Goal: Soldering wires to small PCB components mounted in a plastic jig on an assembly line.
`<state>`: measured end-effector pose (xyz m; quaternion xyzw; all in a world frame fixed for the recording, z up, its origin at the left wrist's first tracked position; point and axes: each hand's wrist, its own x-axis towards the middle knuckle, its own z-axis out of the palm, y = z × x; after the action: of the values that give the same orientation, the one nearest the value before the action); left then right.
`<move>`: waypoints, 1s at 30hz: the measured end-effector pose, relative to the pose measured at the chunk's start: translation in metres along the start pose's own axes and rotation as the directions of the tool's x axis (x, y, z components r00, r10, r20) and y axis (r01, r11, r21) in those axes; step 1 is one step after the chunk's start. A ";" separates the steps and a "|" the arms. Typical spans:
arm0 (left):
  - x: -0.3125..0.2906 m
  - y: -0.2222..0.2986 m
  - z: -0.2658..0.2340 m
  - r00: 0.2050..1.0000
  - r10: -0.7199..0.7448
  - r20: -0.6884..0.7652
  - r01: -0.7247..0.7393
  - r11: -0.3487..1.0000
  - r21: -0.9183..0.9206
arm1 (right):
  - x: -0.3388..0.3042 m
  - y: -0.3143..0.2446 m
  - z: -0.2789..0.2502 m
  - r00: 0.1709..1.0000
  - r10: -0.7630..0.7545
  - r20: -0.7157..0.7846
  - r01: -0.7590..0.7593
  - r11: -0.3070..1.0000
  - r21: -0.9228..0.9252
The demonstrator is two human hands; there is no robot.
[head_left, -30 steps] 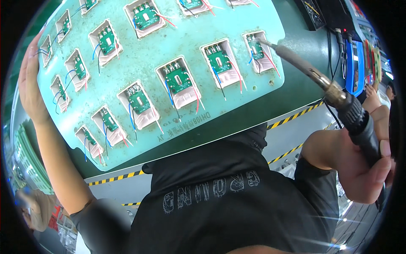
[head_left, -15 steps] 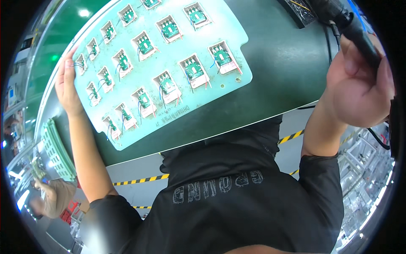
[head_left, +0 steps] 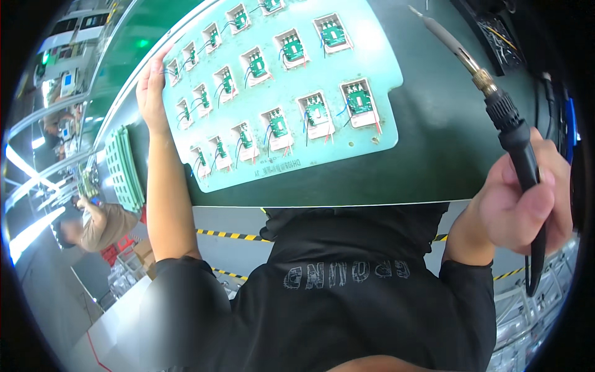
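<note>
A light-green tray (head_left: 288, 80) lies on the dark green worktop, tilted slightly in view. Its rows of square pockets hold small green circuit boards (head_left: 277, 126) with blue and red wires. My left hand (head_left: 152, 96) grips the tray's left edge, fingers curled at its rim. On the right, my right hand (head_left: 527, 198) is closed round the black handle of a soldering iron (head_left: 524, 149). The iron is held up away from the tray, its metal tip pointing to the upper left. Nothing touches the tip.
The dark green worktop (head_left: 434, 130) runs to a pale front edge before my body. At the far right stands a black box (head_left: 489, 37) with small items, beside black and blue cables. Stacked green trays (head_left: 124, 167) are at left; beyond them another person (head_left: 102, 226) is seated.
My right hand has come down and turned, bringing the whole soldering iron into sight. The view has shifted, so the tray appears further right. My left hand stays on its edge.
</note>
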<state>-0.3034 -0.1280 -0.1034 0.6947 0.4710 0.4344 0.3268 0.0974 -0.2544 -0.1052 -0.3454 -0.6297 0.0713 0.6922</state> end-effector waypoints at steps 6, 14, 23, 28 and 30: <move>0.000 0.002 -0.006 0.995 -0.080 -0.053 0.083 0.996 0.045 | -0.003 0.003 -0.001 0.998 -0.058 0.012 0.059 0.997 -0.053; 0.001 0.000 -0.012 0.999 -0.029 -0.046 0.042 0.952 0.305 | -0.005 0.003 -0.005 0.996 -0.086 0.020 0.088 0.942 -0.324; -0.001 0.007 -0.002 0.995 -0.072 -0.062 0.084 0.971 0.222 | -0.007 0.009 0.000 0.987 -0.159 0.016 0.152 0.895 -0.419; 0.001 0.004 -0.004 0.999 -0.049 -0.022 0.053 0.974 0.219 | -0.006 0.012 0.003 0.986 -0.164 -0.014 0.144 0.898 -0.416; 0.001 0.003 -0.003 0.999 -0.046 -0.023 0.049 0.979 0.200 | -0.004 0.012 0.007 0.985 -0.167 -0.029 0.133 0.865 -0.485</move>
<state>-0.3046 -0.1282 -0.0989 0.7087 0.5318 0.3832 0.2610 0.0940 -0.2445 -0.1161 -0.4586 -0.6279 -0.1534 0.6098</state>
